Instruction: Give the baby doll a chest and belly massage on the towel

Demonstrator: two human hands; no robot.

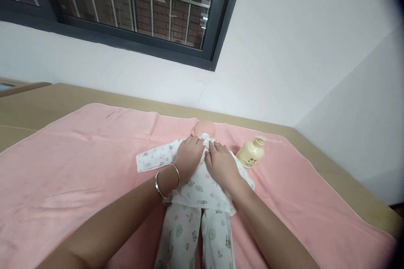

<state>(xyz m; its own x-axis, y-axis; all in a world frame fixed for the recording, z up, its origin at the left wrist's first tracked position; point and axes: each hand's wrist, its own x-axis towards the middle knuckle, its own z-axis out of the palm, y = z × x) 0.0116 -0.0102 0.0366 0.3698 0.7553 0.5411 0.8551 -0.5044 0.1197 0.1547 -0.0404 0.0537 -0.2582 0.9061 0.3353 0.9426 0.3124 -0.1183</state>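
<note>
A baby doll (204,127) lies on its back, its bald head toward the wall. It wears a white printed top (202,191) and matching trousers (179,231). My left hand (190,156), with a silver bangle (157,183) at the wrist, rests palm down on the left side of the top's chest, fingers stretched toward the collar. Opposite it, my right hand (222,163) lies flat on the right side of the chest, fingers slightly bent. One sleeve (158,157) reaches out to the left. Whatever is under my palms is hidden.
A pale yellow pump bottle (251,153) leans just right of the doll. Under everything spreads a pink blanket (94,155) on a wooden surface (63,96). A white wall (268,50) and a dark-framed barred window (142,8) stand behind.
</note>
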